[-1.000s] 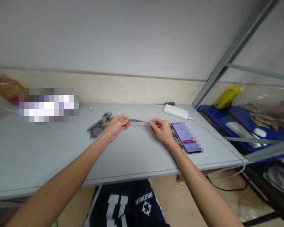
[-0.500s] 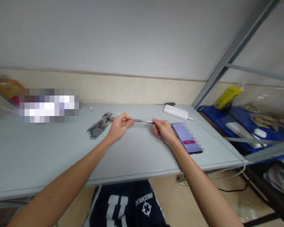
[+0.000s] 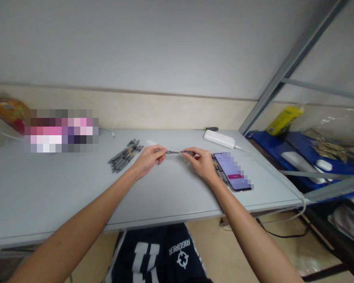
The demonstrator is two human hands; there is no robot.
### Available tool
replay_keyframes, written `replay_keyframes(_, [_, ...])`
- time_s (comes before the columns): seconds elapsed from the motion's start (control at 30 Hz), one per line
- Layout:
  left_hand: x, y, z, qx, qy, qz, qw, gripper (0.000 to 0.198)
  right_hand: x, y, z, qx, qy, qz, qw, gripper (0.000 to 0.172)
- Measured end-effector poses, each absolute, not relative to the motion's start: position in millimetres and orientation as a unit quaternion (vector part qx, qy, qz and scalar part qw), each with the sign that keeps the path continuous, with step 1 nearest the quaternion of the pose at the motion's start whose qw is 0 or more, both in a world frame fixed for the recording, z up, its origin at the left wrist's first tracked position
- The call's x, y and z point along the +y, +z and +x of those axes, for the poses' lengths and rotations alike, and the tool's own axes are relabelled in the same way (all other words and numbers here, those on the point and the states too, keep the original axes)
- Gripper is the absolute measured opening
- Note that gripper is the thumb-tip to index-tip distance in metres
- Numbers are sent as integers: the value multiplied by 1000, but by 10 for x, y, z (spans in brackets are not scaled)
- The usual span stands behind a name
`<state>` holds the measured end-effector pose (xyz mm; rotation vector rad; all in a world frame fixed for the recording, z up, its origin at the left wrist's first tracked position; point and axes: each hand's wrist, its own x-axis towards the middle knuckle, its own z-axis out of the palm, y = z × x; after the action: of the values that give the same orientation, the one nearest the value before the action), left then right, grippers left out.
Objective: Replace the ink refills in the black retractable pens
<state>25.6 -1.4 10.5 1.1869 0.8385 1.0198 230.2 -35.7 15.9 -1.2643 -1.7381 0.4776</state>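
Note:
Above the middle of the desk, a thin grey pen (image 3: 173, 152) lies level between my two hands. My left hand (image 3: 150, 158) is closed with thumb and fingertips pinching its left end. On the right end, the fingers of my right hand (image 3: 200, 160) are closed in a pinch. A narrow stretch with a small yellowish spot shows between them; the fingers hide the rest. Left of my left hand rests a pile of grey pens (image 3: 125, 156). More pens (image 3: 220, 171) lie beside my right wrist, partly hidden by it, next to a phone (image 3: 232, 173).
A white power strip (image 3: 219, 139) and a screwdriver (image 3: 211, 129) lie at the back right of the grey desk (image 3: 171, 192). A cable end (image 3: 113, 135) is at the back left, near a blurred-out patch. A metal frame (image 3: 271, 82) rises on the right.
My right hand has moved left, so the gap between my hands is shorter. Less of the pen shows between them. More pens have come into view beside the phone.

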Motion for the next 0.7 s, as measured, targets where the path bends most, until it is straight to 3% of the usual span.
replay_keyframes(0.27, [-16,56,235,390,468,597,521,25,-363,142,2295,-720,214,-510,419,29])
replay_keyframes(0.7, [-64,87,260,397,475,626,474,24,-332,121,2342,-703,308,-489,416,31])
